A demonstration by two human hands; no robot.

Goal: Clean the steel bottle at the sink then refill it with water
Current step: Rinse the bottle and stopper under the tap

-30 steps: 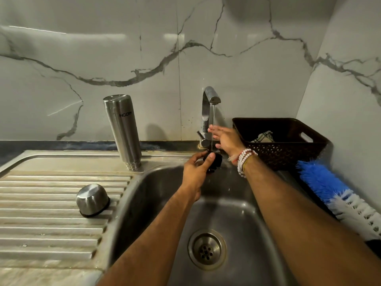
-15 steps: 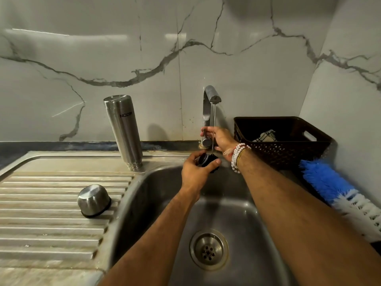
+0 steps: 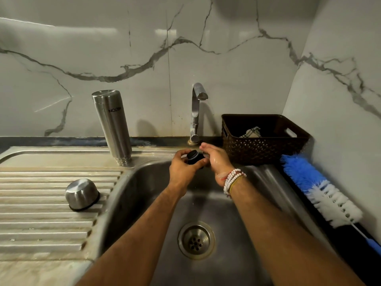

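Steel bottle (image 3: pixel 112 124) stands mouth-down on the bench (image 3: pixel 41 159) left of the tap (image 3: pixel 196 108), its cap (image 3: pixel 82 195) nearby, so I judge its washing done. Left hand (image 3: pixel 182 170) holds the black stopper (image 3: pixel 193 156) in a pinching grip over the sink (image 3: pixel 144 182); right hand (image 3: pixel 216 159), fingers straight, possibly touches it. Refilling remains.

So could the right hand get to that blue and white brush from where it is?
Probably yes. The right hand looks open over the sink, and the brush lies uncovered on the counter to its right; nothing stands between them.
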